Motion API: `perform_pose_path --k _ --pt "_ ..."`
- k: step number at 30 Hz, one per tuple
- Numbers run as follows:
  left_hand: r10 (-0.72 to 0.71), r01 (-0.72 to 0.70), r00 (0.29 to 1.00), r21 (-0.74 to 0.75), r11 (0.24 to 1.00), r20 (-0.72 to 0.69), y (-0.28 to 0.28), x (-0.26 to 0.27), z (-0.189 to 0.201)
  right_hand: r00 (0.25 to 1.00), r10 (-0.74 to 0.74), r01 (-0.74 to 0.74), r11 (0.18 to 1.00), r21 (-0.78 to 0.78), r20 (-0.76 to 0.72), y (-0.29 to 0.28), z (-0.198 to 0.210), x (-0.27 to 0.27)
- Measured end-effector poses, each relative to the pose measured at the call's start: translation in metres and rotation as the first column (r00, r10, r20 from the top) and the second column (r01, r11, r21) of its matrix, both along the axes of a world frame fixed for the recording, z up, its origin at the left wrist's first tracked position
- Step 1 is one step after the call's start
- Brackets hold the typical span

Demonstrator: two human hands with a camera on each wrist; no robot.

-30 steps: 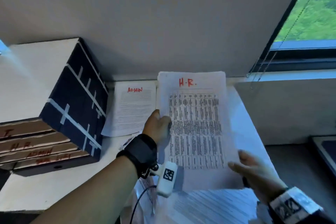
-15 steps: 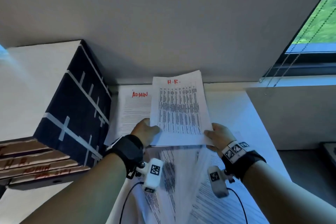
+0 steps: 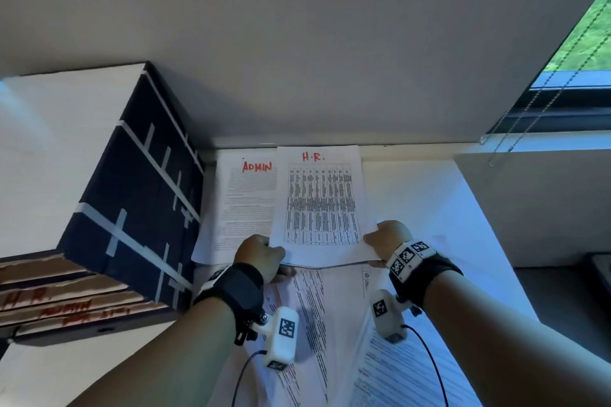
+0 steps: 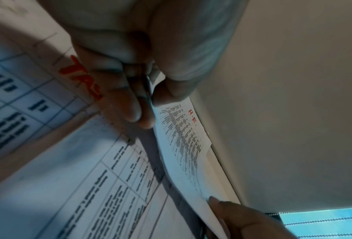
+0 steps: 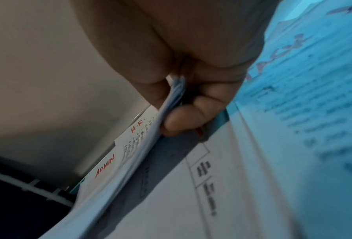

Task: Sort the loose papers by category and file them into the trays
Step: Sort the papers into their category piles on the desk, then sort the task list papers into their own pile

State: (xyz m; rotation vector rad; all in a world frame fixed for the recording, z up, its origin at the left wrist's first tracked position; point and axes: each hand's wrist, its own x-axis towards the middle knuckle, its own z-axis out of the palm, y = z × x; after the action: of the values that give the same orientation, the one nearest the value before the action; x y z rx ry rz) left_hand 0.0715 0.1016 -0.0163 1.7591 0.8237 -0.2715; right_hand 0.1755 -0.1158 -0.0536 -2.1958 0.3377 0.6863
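A sheet headed H.R. (image 3: 319,201) in red, printed with a table, hovers low over the desk near the wall. My left hand (image 3: 264,253) pinches its near left corner, thumb on top (image 4: 171,87). My right hand (image 3: 380,239) pinches the near right corner between thumb and fingers (image 5: 183,119). An ADMIN sheet (image 3: 248,205) lies flat just left of it, partly under its edge. More loose printed papers (image 3: 330,324) lie spread on the desk beneath my wrists. The stacked cardboard trays (image 3: 49,301), with red labels H.R. and ADMIN on their fronts, stand at the far left.
The dark blue tray unit (image 3: 132,208) with white tape stripes fills the left side of the white desk (image 3: 446,208). A grey wall (image 3: 297,43) runs close behind the papers. A window with a blind cord (image 3: 562,53) is at the upper right.
The H.R. sheet has moved away from me toward the wall and come down next to the ADMIN sheet. My right hand came in and took hold of its right corner.
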Motion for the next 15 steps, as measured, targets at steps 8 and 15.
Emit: perform_pose_path --k 8,15 --pt "-0.239 0.261 0.964 0.571 0.778 -0.115 -0.003 -0.03 0.04 0.88 -0.166 0.211 0.976 -0.053 0.445 -0.11 0.066 -0.044" --pt "-0.731 0.806 0.568 0.439 0.398 -0.38 -0.126 -0.058 0.008 0.986 -0.17 0.163 0.95 -0.265 -0.003 -0.217 0.021 -0.182"
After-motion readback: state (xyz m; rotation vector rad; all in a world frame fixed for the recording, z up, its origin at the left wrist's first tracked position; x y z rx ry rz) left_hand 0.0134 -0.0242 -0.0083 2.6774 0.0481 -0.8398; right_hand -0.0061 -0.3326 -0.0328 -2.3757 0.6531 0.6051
